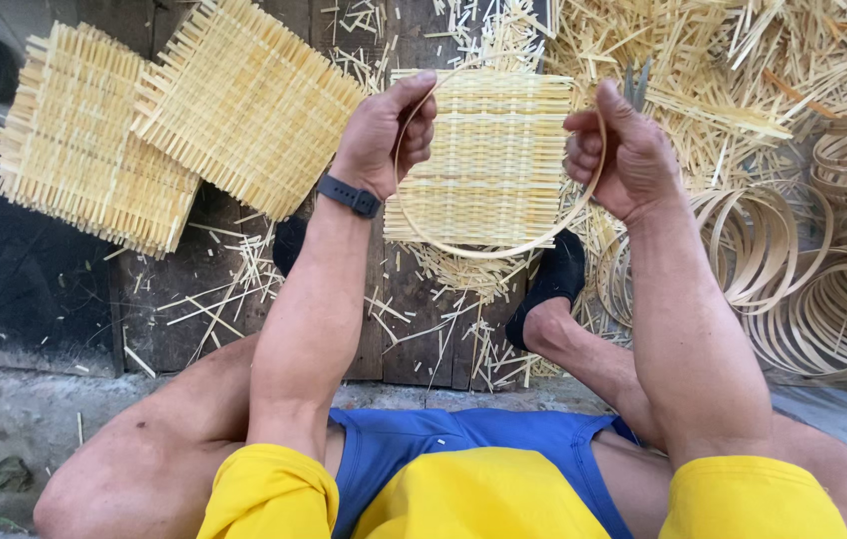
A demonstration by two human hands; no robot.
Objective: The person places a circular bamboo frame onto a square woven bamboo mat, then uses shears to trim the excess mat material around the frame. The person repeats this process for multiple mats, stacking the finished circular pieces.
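My left hand (pixel 386 132) and my right hand (pixel 615 150) both grip a thin bamboo hoop (pixel 503 250), one on each side. The hoop is held over a square woven bamboo mat (pixel 491 160) that lies on the ground between my hands. My left wrist wears a black band (pixel 349 195). My feet in black shoes (pixel 549 284) rest below the mat.
Two more square woven mats (pixel 244 100) (pixel 84 140) lie overlapping at the upper left. A stack of bamboo hoops (pixel 823 289) sits at the right. Loose bamboo strips (pixel 723 60) are piled at the top right and scattered over the dark floor boards.
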